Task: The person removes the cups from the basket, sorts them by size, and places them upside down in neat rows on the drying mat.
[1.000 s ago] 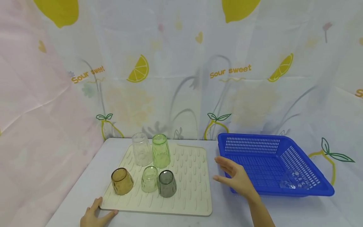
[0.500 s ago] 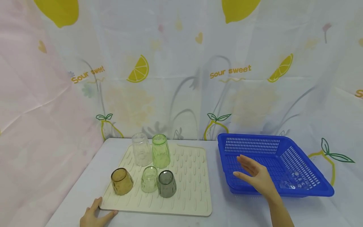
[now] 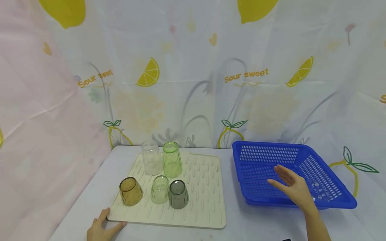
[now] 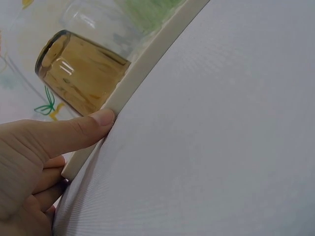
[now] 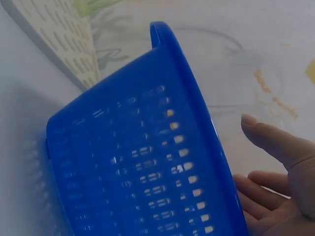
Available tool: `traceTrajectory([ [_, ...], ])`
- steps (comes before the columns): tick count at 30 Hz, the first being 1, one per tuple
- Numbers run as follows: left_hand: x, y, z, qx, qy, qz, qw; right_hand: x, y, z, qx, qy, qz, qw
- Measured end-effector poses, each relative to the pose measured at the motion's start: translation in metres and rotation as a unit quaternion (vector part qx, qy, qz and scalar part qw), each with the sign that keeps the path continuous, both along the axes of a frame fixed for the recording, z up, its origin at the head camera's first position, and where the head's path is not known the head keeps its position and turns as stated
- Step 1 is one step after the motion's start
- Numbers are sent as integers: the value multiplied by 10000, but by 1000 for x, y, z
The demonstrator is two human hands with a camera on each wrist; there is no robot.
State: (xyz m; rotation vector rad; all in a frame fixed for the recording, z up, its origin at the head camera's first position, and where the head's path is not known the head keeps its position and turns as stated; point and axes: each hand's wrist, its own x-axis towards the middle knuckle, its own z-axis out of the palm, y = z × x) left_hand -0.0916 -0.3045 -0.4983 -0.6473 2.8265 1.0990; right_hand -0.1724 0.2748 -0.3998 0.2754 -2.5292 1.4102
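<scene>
My left hand point(image 3: 101, 227) holds the near-left corner of the cream drying mat point(image 3: 206, 201). In the left wrist view the thumb point(image 4: 86, 130) presses the mat's front edge and the fingers bend around the corner. Upside down on the mat stand an amber glass point(image 3: 131, 191), a short pale green glass point(image 3: 160, 189), a grey glass point(image 3: 178, 194), a tall clear glass point(image 3: 151, 158) and a tall green glass point(image 3: 172, 160). My right hand point(image 3: 294, 187), holding nothing, hovers over the blue basket point(image 3: 262, 199), fingers spread from the thumb. A clear glass point(image 3: 321, 193) lies in the basket, partly hidden.
The white-covered table point(image 3: 233, 219) carries both mat and basket. Behind it hangs a lemon-print cloth point(image 3: 193, 100). A small dark object point(image 3: 286, 239) just shows at the bottom edge of the head view.
My right hand has moved right, from beside the basket's left wall to over its middle, near the clear glass. My left hand and the glasses on the mat have stayed put.
</scene>
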Motion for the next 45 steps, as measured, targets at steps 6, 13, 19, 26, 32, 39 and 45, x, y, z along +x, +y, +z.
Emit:
traceTrajectory([
  [6,-1,0,0,-52,-9,-2,10000,-1,22,-3,271,-162,-331,9990],
  [13,-1,-1,-1,-45,-20,1,10000,-5,43,-6,841,-262,-791,9930],
  [19,0,-1,-2,-62,-8,-41,10000,-5,58,-5,1317,-420,-1021,9851],
  [26,0,0,-2,-72,25,-56,10000,-7,75,-6,1782,-654,-1421,9715],
  [32,1,0,-1,-29,-29,-78,10000,-11,91,-6,2215,-960,-1614,9569],
  [39,0,1,0,-2,-3,-21,10000,-14,109,-5,2740,-1261,-1574,9404],
  [45,0,1,-2,-28,11,-3,10000,-17,118,-4,3242,-1570,-1194,9252],
])
